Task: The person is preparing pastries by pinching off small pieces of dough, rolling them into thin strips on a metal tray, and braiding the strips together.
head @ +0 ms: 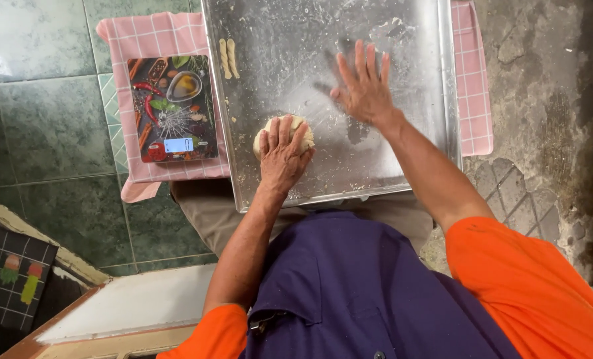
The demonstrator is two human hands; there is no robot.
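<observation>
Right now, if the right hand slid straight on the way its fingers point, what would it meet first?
Only bare floured tray lies ahead of the right hand; the way looks free up to the picture's top edge. The tray's far rim is out of view.

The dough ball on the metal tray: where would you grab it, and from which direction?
Probably from above, fingers curled over its rounded top and sides, as the left hand already does. The dough ball is a soft, low mound lying on the flat metal tray, so it offers no edge or handle. The right hand lies flat on the tray beside it.
</observation>
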